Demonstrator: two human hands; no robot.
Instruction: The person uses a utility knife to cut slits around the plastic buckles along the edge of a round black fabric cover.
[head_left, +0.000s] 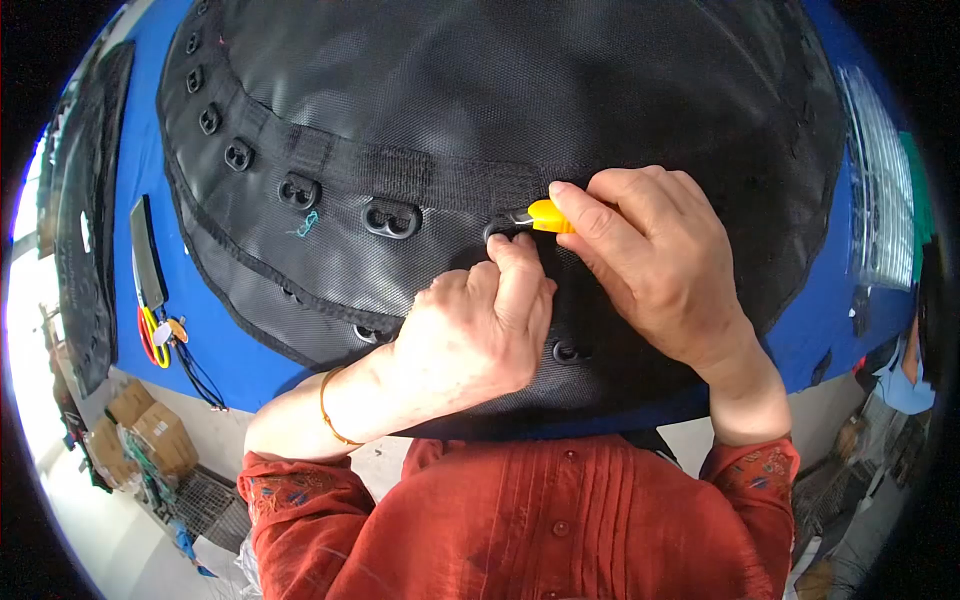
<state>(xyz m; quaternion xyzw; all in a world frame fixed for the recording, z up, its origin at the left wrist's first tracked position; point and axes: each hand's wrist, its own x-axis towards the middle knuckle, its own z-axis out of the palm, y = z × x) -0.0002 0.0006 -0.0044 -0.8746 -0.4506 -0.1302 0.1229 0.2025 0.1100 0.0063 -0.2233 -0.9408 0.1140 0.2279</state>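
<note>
A large round black mesh mat [480,90] lies spread before me, with a webbing band [395,175] sewn along its curve. Two-holed black plastic buckles [391,218] are spaced along the band. My left hand [480,320] is closed, its finger and thumb pinching one black plastic buckle [497,228], which they partly hide. My right hand [655,250] grips a small yellow-handled tool [548,216] with a metal tip. That tip touches or sits just over the same buckle; which one I cannot tell.
The mat rests on a blue table [190,330]. At the left lie scissors [150,330] with red and yellow handles and a long dark blade-like piece [146,250]. A teal thread scrap [305,223] is on the mat. Cardboard boxes [160,435] stand on the floor at lower left.
</note>
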